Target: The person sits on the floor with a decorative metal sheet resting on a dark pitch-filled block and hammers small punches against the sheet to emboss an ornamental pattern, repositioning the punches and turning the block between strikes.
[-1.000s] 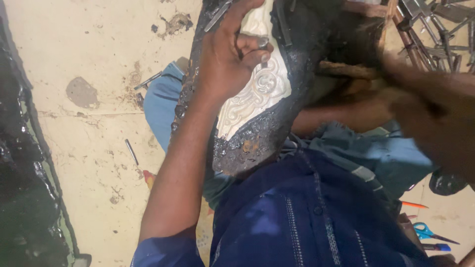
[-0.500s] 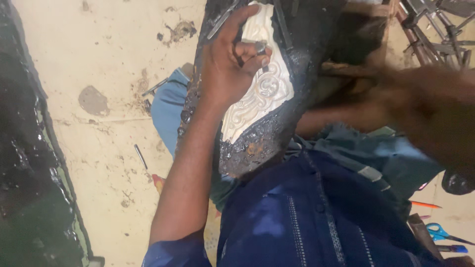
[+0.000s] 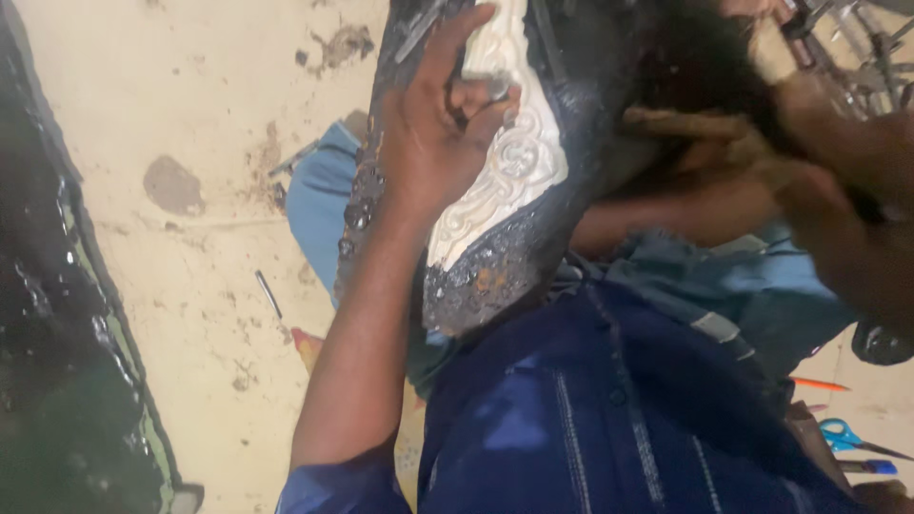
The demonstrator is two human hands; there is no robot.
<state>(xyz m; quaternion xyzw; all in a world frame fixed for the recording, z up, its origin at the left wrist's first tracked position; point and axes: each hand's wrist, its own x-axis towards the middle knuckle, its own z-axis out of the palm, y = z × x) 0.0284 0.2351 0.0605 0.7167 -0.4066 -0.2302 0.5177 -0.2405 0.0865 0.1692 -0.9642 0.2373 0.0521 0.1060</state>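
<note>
A person in a dark blue shirt point(image 3: 609, 428) sits with a big black board point(image 3: 590, 124) resting on the lap. The board is lumpy and shiny at its lower end. Set into it is a white metal plate point(image 3: 514, 171) with curly swirls raised on it.

The left hand point(image 3: 433, 133) lies on the board, right at the left edge of the white plate. Its fingers point(image 3: 476, 100) are curled in and pinch something small against the plate, but it is too tiny to tell what it is.

The right hand point(image 3: 819, 181) is at the right side of the board, blurry and partly hidden. It is closed around a brown wooden handle point(image 3: 685, 124) that points in across the black board.

Under the person is a pale, dirty floor point(image 3: 190, 114) with dark stains. A thin metal pin point(image 3: 268, 293) lies on it near the left arm. At the bottom right, blue scissors point(image 3: 843, 436) and an orange stick point(image 3: 819, 385) lie on the floor. A wet black heap point(image 3: 48, 362) fills the left edge.
</note>
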